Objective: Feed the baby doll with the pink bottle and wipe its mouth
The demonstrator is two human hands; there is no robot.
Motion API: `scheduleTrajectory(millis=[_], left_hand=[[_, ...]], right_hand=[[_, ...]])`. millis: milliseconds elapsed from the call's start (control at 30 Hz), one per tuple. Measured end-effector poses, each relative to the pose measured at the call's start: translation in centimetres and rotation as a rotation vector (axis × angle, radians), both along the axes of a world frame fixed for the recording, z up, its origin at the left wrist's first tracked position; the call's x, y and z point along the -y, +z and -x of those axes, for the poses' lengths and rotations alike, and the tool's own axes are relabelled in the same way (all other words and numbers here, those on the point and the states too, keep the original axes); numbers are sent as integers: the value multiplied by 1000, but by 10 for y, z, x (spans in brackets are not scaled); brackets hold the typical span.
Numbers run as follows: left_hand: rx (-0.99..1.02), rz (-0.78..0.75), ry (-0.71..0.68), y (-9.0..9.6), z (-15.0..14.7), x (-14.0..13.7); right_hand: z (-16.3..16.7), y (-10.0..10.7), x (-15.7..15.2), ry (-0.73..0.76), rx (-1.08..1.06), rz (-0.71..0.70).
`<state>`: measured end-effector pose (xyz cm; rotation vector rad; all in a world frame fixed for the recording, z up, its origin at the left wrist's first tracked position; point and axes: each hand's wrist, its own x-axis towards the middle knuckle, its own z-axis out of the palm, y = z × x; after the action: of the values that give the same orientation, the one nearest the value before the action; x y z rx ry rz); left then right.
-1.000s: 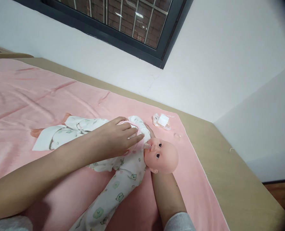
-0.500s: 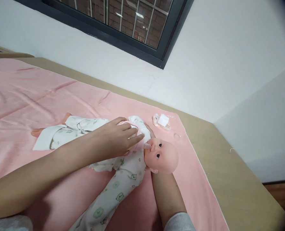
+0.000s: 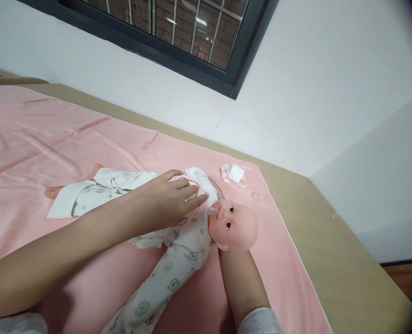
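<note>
Mostly hidden, right hand under doll, grip unclear, left hand grasping bottle

The left hand hides much of the feeding bottle. Most of the right hand is out of sight beneath the doll, its grip unclear. The bottom edge cuts off 1 doll sleeve; the top edge crops the window. Near the plastic wrapper, pale marks are too small to read, and 1 clear object is too faint to identify.
</note>
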<state>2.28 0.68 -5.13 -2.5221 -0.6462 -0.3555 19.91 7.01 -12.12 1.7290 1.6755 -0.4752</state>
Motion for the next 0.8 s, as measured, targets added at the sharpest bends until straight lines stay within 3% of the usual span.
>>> scheduleTrajectory(millis=[100, 300, 500, 567, 633, 800], left_hand=[[-2, -1, -1, -2, 0, -1], [14, -17, -10, -4, 1, -2], [10, -12, -11, -3, 0, -1], [15, -18, -16, -3, 0, -2], [15, -21, -18, -3, 0, -2], [-2, -21, -4, -4, 1, -1]], right_hand=[[4, 17, 5, -134, 288, 344], [2, 30, 10, -260, 261, 413], [3, 17, 0, -141, 537, 803], [4, 15, 0, -140, 556, 799], [4, 12, 1, -126, 496, 706], [2, -2, 3, -82, 169, 149]])
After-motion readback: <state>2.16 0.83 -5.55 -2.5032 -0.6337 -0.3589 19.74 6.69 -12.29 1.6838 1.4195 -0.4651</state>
